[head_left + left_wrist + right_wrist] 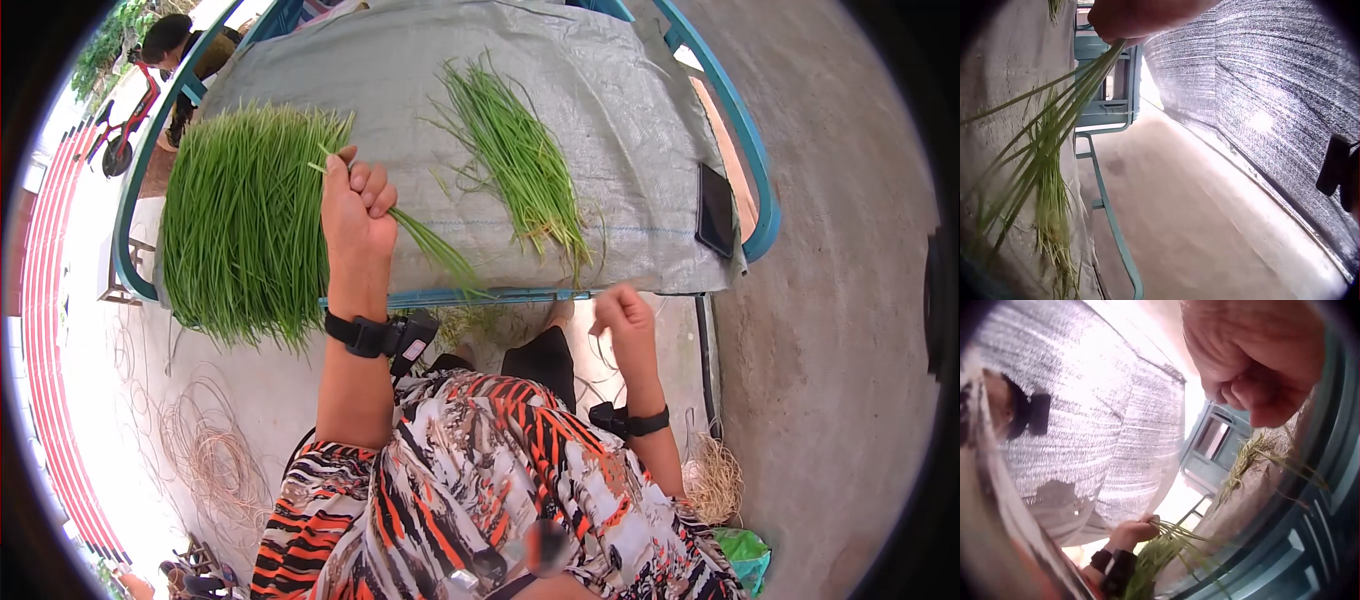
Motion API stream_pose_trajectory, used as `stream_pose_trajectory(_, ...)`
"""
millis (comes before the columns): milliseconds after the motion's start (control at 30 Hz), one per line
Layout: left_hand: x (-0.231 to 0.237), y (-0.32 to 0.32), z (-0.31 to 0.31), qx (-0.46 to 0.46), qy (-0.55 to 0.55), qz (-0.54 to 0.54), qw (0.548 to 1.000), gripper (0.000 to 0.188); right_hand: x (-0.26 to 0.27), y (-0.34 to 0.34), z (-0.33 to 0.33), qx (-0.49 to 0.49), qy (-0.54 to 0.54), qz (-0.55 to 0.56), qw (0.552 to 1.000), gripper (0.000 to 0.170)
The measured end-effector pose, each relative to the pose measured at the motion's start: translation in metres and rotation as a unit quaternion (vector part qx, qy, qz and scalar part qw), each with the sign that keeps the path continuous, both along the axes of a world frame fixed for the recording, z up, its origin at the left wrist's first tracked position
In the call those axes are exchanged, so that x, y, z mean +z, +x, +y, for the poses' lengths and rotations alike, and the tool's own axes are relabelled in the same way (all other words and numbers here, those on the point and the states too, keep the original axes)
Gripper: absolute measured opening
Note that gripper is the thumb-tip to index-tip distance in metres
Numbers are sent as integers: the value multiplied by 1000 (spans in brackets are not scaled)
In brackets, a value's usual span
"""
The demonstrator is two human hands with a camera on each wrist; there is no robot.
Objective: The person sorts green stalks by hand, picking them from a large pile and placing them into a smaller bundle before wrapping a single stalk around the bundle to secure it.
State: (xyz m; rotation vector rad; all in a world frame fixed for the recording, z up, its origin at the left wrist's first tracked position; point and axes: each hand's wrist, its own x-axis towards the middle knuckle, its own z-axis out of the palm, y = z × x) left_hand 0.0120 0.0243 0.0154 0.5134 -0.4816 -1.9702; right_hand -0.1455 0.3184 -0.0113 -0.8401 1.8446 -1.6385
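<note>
My left hand (360, 205) grips a few long green stalks (435, 250), whose ends hang to the right over the cloth's front edge. In the left wrist view the stalks (1063, 119) fan out below the fingers. Just left of that hand lies a wide, thick pile of green stalks (245, 220). A smaller loose bunch (520, 150) rests mid-cloth, its pale ends toward me. My right hand (628, 325), fingers curled, is off the front edge, below and right of that bunch; no object shows in it. The right wrist view shows this hand (1260, 369) close up.
Grey woven cloth (620, 120) covers the surface inside a blue frame (755, 170). A black phone (714, 210) lies at its right edge. A person (170, 42) is at the upper left, near a red bike (118, 150). Coiled strands (215, 450) lie on the floor.
</note>
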Motion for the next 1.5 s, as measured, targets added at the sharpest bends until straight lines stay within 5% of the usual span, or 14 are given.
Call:
stream_pose_trajectory(133, -11, -6, 4, -66, 14, -97, 993, 27, 10, 5, -18, 9, 44, 318, 947, 17)
stream_pose_trajectory(167, -18, -8, 5, -82, 14, -126, 989, 28, 12, 4, -22, -30, 69, 225, 972, 16)
stream_pose_trajectory(400, -47, -29, 29, -14, -149, -301, 942, 28, 17, -46, -77, -135, 32, 446, 884, 13)
stream_pose_trajectory(500, -54, -34, 34, -1, -243, -365, 899, 29, 15, -65, -97, -170, 77, 354, 916, 16)
stream_pose_trajectory(600, -55, -34, 36, 15, -254, -354, 900, 29, 21, -82, -107, -104, 313, 275, 903, 23)
stream_pose_trajectory(800, -52, -34, 38, 20, -226, -330, 916, 26, 22, -72, -122, -23, 372, 281, 885, 31)
stream_pose_trajectory(1033, -57, -32, 37, 14, -223, -301, 927, 25, 2, -76, -108, -76, 61, 32, 995, 18)
stream_pose_trajectory(1100, -56, -31, 37, 8, -219, -298, 929, 25, 12, -69, -99, -67, -42, -101, 992, 13)
stream_pose_trajectory(1300, -58, -31, 37, -9, -217, -275, 937, 24, 32, -61, -95, -2, -241, -212, 947, 12)
stream_pose_trajectory(1500, -47, -31, 45, -11, -312, -372, 874, 21, 48, -47, -89, 35, -191, -199, 961, 14)
